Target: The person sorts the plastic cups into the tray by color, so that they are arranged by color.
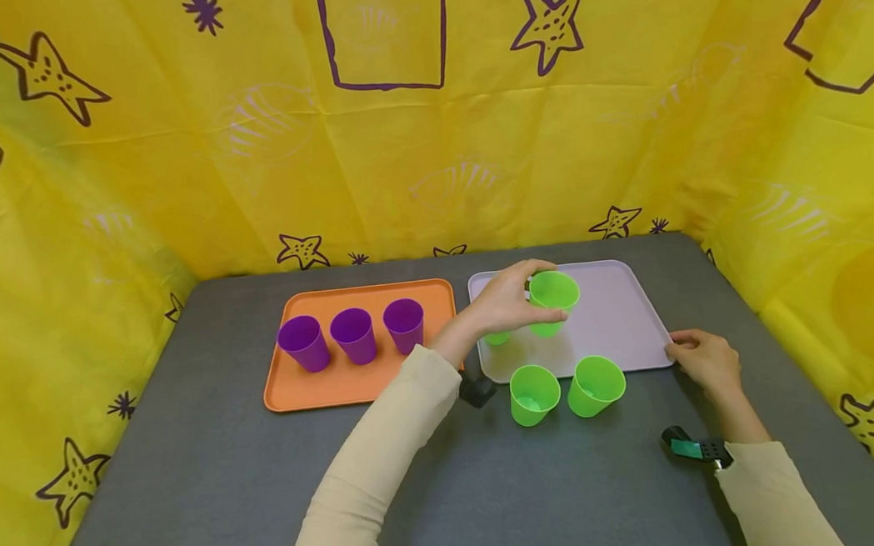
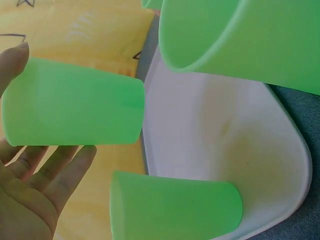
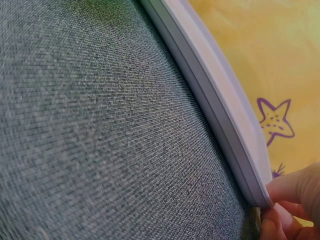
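Note:
A light green cup is gripped upright in my left hand, thumb on one side and fingers on the other, over the lilac tray. In the left wrist view this held cup shows clear of the tray. Behind my left hand, a second green cup stands on the tray, mostly hidden. Two more green cups, one left and one right, stand on the table by the tray's near edge. My right hand pinches the tray's near right corner between thumb and fingers.
An orange tray on the left bears three purple cups, all upright in a row. My left forearm reaches across the table in front of it. Yellow patterned cloth walls the grey table at the back and sides.

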